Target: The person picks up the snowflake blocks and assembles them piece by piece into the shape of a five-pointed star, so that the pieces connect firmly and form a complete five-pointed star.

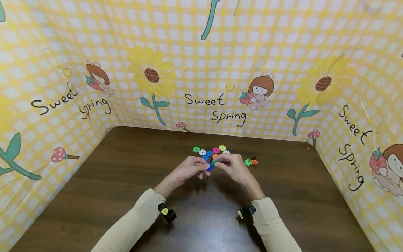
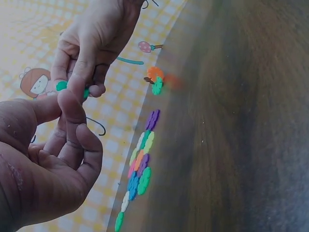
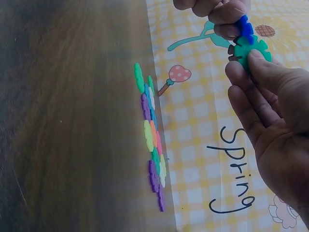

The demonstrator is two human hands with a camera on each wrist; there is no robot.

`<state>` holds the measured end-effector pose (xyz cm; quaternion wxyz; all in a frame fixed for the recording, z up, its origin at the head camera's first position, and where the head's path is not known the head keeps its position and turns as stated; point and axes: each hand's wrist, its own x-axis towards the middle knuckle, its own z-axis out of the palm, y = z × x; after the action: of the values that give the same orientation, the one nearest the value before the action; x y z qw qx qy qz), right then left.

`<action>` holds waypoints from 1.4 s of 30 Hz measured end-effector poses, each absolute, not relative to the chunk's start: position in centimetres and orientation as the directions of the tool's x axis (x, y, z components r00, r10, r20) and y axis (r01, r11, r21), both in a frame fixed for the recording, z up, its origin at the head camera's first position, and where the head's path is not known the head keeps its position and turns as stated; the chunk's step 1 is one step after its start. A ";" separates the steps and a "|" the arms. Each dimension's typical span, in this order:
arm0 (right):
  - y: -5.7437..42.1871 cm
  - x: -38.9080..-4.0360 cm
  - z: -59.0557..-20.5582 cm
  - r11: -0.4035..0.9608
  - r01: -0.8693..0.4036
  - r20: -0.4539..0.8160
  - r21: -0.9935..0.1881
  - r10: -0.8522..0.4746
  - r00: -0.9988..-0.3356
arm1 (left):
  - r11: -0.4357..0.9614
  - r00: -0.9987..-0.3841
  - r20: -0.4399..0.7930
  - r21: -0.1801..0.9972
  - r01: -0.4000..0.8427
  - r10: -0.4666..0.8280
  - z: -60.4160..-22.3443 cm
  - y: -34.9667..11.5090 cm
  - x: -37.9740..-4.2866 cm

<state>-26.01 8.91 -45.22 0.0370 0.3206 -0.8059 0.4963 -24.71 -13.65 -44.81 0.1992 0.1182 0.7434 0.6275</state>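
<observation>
Both hands meet above the table, holding small notched plastic snowflake discs joined together. My left hand pinches a blue disc between thumb and fingers. A green disc is pinched by my right hand, its edge overlapping the blue one. Behind the green disc a dark brown disc peeks out. From the left wrist, fingers cover most of the pieces and only bits of the green show. Past the hands, a flat group of coloured discs lies on the table, with a white disc and a pink disc among them.
Right of the hands, a green disc and an orange disc lie together with a brown one. The dark wooden table is bordered at the back and sides by a yellow checked cloth.
</observation>
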 end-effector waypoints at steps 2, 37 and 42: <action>9.0 -26.0 -45.3 0.299 -0.541 0.364 -0.786 -0.483 -0.796 | 0.186 -0.888 -0.147 0.980 -0.071 0.437 -44.8 -13.6 -24.7; 9.7 -25.5 -45.8 0.316 -0.571 0.352 -0.758 -0.539 -0.766 | 0.188 -0.876 -0.172 0.978 -0.095 0.450 -45.1 -13.4 -24.1; 9.8 -25.6 -45.9 0.323 -0.591 0.354 -0.739 -0.560 -0.749 | 0.188 -0.874 -0.171 0.978 -0.094 0.455 -45.1 -13.2 -24.2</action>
<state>-25.60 9.84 -45.88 0.0169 0.3539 -0.8133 0.4616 -24.22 -13.25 -45.08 0.2196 0.1224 0.7387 0.6254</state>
